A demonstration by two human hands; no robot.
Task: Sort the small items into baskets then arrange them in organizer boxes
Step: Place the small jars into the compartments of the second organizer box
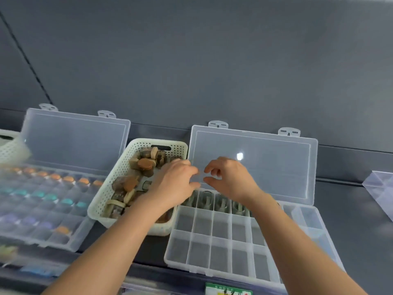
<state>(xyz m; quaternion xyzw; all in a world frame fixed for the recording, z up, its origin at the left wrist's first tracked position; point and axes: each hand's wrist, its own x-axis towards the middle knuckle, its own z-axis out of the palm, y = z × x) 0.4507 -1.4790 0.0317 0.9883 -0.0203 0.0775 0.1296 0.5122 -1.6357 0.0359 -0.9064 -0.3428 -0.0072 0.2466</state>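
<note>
Left hand (176, 182), right hand (228, 177) curled; pinching anything, cannot tell. Small brown blocky pieces (145, 165) in white perforated plastic basket (100, 201): likely light, rigid, pinch sides.

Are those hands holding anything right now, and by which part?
It cannot be told: the left hand and right hand have curled fingers, but no item shows in either.

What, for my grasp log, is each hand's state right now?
Left hand: fingers curled over the basket edge; contents cannot be told.
Right hand: loosely curled, holding nothing visible.
</note>
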